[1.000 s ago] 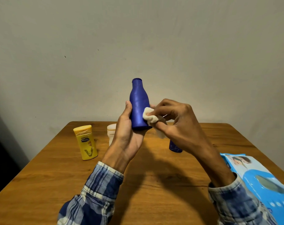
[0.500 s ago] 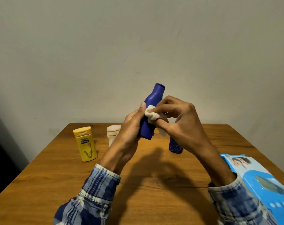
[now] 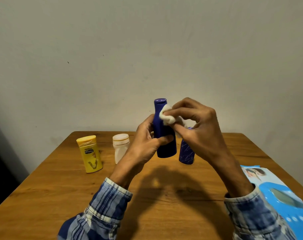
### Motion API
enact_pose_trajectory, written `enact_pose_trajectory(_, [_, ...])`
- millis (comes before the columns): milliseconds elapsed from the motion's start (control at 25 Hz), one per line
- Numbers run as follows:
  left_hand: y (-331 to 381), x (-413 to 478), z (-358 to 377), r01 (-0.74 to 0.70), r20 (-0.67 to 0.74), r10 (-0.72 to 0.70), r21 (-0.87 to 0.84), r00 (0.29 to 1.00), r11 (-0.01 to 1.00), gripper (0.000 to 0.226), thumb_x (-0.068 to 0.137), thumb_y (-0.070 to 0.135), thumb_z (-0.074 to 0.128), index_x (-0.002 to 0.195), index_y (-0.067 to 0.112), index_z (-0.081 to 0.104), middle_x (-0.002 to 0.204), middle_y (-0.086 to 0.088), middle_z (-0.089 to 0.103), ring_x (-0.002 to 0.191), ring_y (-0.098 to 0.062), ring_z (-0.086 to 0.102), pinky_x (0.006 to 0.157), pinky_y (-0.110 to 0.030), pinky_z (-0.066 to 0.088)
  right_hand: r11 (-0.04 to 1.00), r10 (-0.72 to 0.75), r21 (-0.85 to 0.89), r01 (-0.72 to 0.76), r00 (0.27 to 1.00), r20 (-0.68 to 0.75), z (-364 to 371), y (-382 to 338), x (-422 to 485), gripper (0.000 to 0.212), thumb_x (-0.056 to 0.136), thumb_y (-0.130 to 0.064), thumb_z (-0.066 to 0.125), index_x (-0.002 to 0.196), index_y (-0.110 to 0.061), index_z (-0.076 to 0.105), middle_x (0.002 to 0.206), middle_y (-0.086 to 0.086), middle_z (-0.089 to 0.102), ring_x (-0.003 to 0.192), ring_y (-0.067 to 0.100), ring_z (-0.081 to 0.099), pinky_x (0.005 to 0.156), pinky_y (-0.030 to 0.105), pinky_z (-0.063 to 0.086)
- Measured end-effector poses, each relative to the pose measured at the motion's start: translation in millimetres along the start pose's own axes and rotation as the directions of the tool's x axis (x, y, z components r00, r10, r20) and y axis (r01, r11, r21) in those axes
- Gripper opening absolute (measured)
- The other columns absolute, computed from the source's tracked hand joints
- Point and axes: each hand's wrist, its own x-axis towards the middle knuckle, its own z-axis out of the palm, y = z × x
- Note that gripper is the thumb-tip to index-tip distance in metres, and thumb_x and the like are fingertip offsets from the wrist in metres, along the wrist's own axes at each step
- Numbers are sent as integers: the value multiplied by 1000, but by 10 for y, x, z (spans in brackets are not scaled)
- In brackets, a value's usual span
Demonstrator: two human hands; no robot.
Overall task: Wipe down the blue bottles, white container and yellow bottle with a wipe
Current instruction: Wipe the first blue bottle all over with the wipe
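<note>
At the centre of the frame, the left hand grips a tall blue bottle upright, while the right hand pinches a crumpled white wipe against its neck. A second blue bottle stands just right of it on the wooden surface. The white container and yellow bottle stand left of centre.

The wooden table carries an upright yellow bottle toward its far left corner, a white container beside it, a blue bottle standing toward the far edge, and a wipes pack at the right edge.
</note>
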Motion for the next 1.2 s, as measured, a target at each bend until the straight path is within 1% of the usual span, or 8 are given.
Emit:
enact_pose_trajectory(200, [6,-2,-14,-22,-15,24,133,1000,991,53,89,3,74,118,43,54,122,8,65,116,-11,61,83,-22,55,998,-10,-66,1,990,-140,69,-57,-12,26,85,1,75,108,-11,76,102,6,66,94,9,62,79,10,50])
enact_pose_trajectory(320, [-40,15,-29,-17,-67,30,188,997,982,52,86,4,76,118,41,59,120,6,69,118,-14,62,96,-35,53,983,-80,-167,81,997,15,117,-83,-39,26,82,-2,75,107,-11,76,103,5,64,95,14,62,81,20,55])
enact_pose_trajectory(400, [-59,30,-29,-4,-90,29,261,996,965,52,85,10,80,130,28,61,123,2,69,118,-18,63,99,-43,55,988,-44,-150,35,997,-59,93,-74,-23,27,84,-2,74,110,-12,75,101,5,63,92,13,62,80,22,55])
enact_pose_trajectory(480, [-59,35,-21,-19,-120,62,332,991,943,55,83,12,81,133,23,61,122,1,69,115,-19,64,96,-41,56,983,-38,-182,25,997,-70,98,-102,-18,25,87,-5,73,112,-11,74,101,7,61,91,14,61,80,22,56])
enact_pose_trajectory(640, [-45,12,4,-36,-170,104,364,980,931,49,83,6,80,125,24,65,114,1,72,106,-18,68,90,-35,58,952,-61,-291,91,992,109,143,-160,-47,20,87,-8,71,107,-9,74,99,5,58,88,14,58,77,30,58])
enact_pose_trajectory(920, [-10,17,-48,16,93,-18,23,995,1000,50,98,10,65,142,24,49,132,2,63,118,-14,63,93,-29,58,995,73,-52,-80,989,-129,-12,-44,9,23,86,2,74,103,-13,77,102,0,69,94,4,63,69,3,44])
enact_pose_trajectory(1080, [0,45,-39,54,41,-48,-147,998,988,50,84,22,61,134,23,53,122,-7,66,104,-28,65,90,-43,57,1000,8,-8,-8,1000,-5,37,-63,10,21,85,3,71,100,-11,77,104,0,68,98,6,62,81,8,45])
enact_pose_trajectory(1200, [33,25,-5,44,5,-43,-217,999,975,48,77,28,55,124,20,54,99,-5,65,79,-21,64,70,-37,56,990,132,65,-129,990,-55,-15,14,25,14,89,-5,73,101,-11,76,101,-3,69,96,7,65,76,20,54])
